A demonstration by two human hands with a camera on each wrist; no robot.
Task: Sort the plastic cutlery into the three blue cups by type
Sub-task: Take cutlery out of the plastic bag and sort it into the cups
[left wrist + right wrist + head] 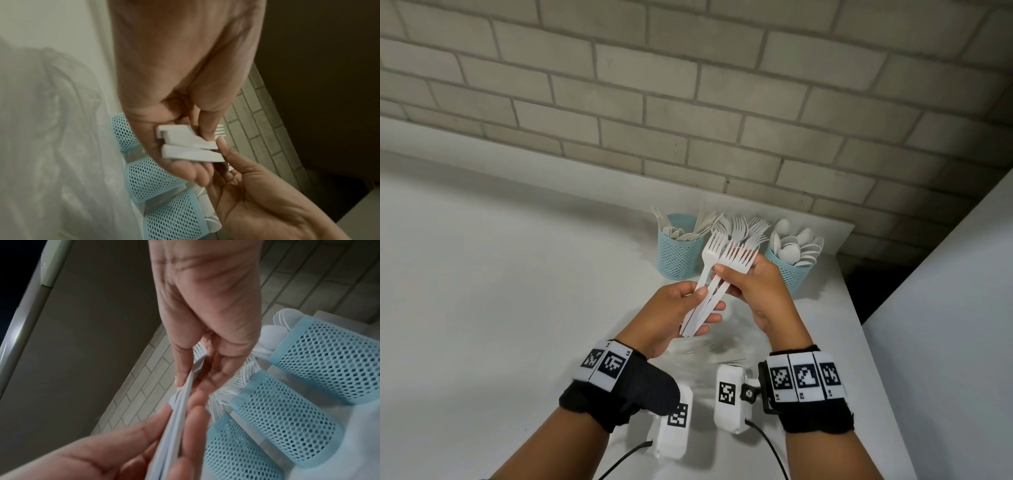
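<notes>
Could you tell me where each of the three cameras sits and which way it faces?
Head: worn on the head, looking down at both hands, left hand and right hand, holding white forks before three blue cups.
Left wrist: under the left palm, facing the fork handles.
Right wrist: under the right hand, facing the cups.
All share forks and cups.

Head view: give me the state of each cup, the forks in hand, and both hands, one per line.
White plastic forks: bunched, held above the table by both hands.
Left hand: grips the fork handles.
Right hand: pinches the bunch below the tines.
Left blue mesh cup: upright, mixed cutlery.
Middle blue mesh cup: holds forks.
Right blue mesh cup: upright, holds spoons.
</notes>
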